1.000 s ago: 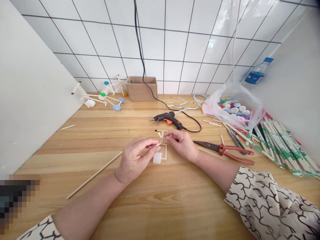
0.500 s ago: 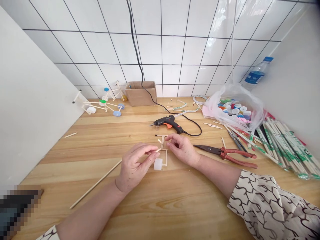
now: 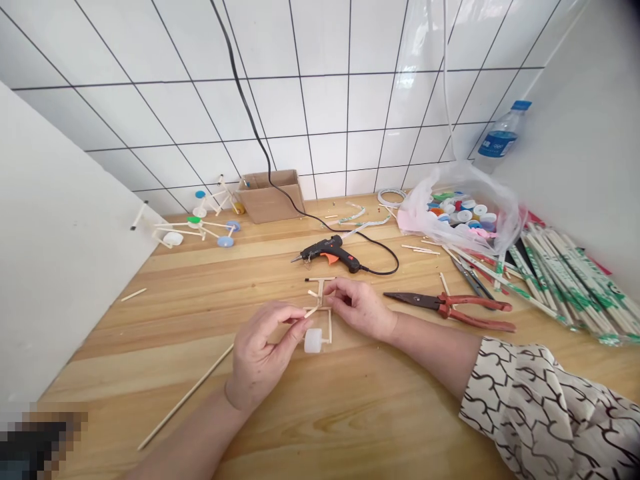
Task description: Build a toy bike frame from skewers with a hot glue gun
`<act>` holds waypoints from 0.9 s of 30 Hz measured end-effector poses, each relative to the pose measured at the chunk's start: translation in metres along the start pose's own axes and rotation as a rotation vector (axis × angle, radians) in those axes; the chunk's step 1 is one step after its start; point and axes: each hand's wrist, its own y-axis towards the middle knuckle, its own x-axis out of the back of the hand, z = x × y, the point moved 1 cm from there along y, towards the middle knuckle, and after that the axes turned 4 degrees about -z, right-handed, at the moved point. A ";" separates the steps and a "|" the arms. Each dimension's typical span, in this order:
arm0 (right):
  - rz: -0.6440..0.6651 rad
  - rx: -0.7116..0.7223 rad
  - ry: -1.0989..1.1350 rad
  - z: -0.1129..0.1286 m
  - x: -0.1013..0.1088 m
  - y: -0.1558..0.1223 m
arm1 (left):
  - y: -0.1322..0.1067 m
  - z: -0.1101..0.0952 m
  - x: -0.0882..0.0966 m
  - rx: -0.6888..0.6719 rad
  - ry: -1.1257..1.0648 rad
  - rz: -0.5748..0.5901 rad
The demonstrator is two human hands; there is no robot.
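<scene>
Between the thumb and finger of my left hand (image 3: 270, 343) is a short wooden stick (image 3: 311, 311), held slantwise against a small frame of wooden sticks (image 3: 329, 325). The frame lies on the table with a white bottle cap (image 3: 313, 341) at its near end and a dark-tipped crossbar at its far end. My right hand (image 3: 357, 308) has its fingers curled, with the tips at the upright stem of the frame. Just beyond the frame rests a black glue gun (image 3: 330, 252) with an orange trigger. Red-handled pliers (image 3: 445, 308) lie right of my right hand.
Finished-looking stick-and-cap models (image 3: 200, 227) stand at the back left beside a cardboard box (image 3: 270, 200). A plastic bag of bottle caps (image 3: 460, 213), a water bottle (image 3: 501, 141) and bundled sticks (image 3: 570, 280) occupy the right side. One long stick (image 3: 185, 398) lies near my left forearm.
The camera view has shifted slightly. My right fingertips have come closer to the frame's stem, and my left hand still holds the short stick at the frame.
</scene>
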 end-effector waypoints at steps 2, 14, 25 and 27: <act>0.011 0.001 0.006 0.000 0.000 0.000 | 0.000 0.001 0.000 -0.014 0.005 -0.003; 0.021 0.006 -0.010 0.000 0.000 0.000 | -0.003 0.004 0.001 -0.047 0.019 -0.003; 0.022 0.015 -0.027 -0.001 0.000 0.000 | 0.000 0.005 0.005 -0.154 0.073 0.010; 0.021 0.015 -0.029 -0.001 0.000 0.000 | -0.001 0.004 0.005 -0.165 0.081 0.014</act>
